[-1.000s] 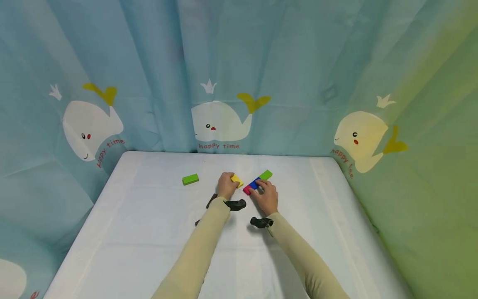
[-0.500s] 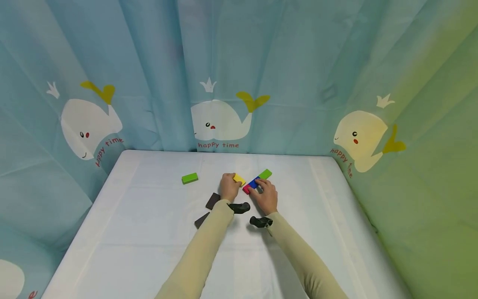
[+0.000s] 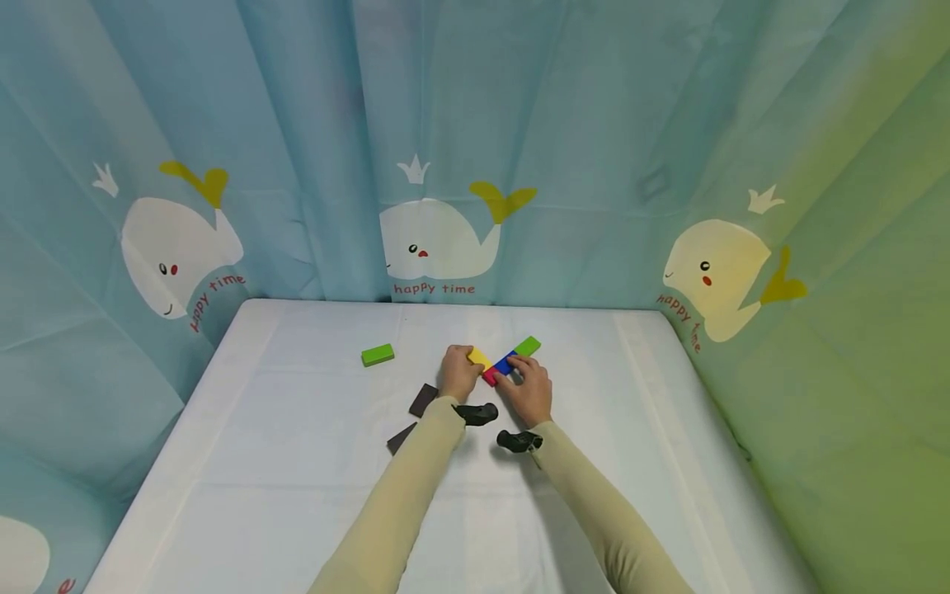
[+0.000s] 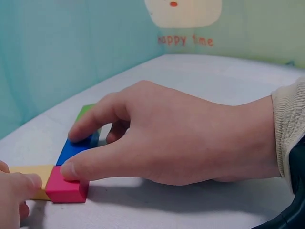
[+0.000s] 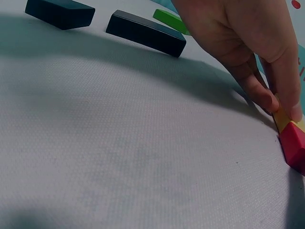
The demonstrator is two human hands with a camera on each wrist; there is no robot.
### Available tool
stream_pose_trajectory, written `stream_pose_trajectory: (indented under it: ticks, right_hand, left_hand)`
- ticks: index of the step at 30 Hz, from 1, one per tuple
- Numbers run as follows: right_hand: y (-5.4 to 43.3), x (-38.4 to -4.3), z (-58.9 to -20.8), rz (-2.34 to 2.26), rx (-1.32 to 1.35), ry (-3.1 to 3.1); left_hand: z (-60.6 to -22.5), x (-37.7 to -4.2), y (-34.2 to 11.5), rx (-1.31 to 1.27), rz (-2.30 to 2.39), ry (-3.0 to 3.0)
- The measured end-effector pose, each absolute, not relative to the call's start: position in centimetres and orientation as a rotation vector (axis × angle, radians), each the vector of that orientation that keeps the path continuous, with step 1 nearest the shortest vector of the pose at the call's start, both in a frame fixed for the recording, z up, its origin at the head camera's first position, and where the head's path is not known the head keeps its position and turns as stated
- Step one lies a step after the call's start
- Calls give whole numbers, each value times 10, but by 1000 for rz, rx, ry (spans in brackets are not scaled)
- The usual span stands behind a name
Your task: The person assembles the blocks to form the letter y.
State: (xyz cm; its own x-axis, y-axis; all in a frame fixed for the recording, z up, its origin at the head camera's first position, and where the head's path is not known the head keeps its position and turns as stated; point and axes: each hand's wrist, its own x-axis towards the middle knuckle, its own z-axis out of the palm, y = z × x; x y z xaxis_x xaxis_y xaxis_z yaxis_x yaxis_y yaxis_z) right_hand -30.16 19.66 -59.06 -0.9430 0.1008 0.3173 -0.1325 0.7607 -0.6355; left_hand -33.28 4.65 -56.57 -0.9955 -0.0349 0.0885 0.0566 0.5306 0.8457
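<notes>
My left hand (image 3: 459, 374) pinches a yellow block (image 3: 478, 358) between thumb and fingers; its near end touches a red block (image 3: 489, 377). That red block, a blue block (image 3: 505, 364) and a green block (image 3: 529, 346) form a slanting row on the table, and the yellow one joins it at an angle. My right hand (image 3: 531, 398) holds the row, thumb on top of the red block (image 4: 66, 188) and index fingertip on the blue block (image 4: 71, 150). In the right wrist view my left hand (image 5: 252, 43) grips the yellow block (image 5: 281, 117) close to the red corner.
A loose green block (image 3: 378, 355) lies at the left on the white table (image 3: 297, 495). Two dark blocks, one farther (image 3: 423, 400) and one nearer (image 3: 401, 437), lie beside my left forearm. A blue curtain (image 3: 297, 165) with whale prints hangs behind the table.
My left hand has moved right and slightly nearer with the yellow block, which now meets the red block. The dark blocks show more from behind the left arm. My right hand stays put.
</notes>
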Motion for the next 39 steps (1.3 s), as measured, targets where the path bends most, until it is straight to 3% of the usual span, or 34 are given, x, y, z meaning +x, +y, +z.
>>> stream_pose_trajectory:
  ticks: [39]
  right_hand:
    - [196, -301, -595, 957, 30, -2610]
  left_hand:
    - [-560, -325, 47, 4, -1446, -2671]
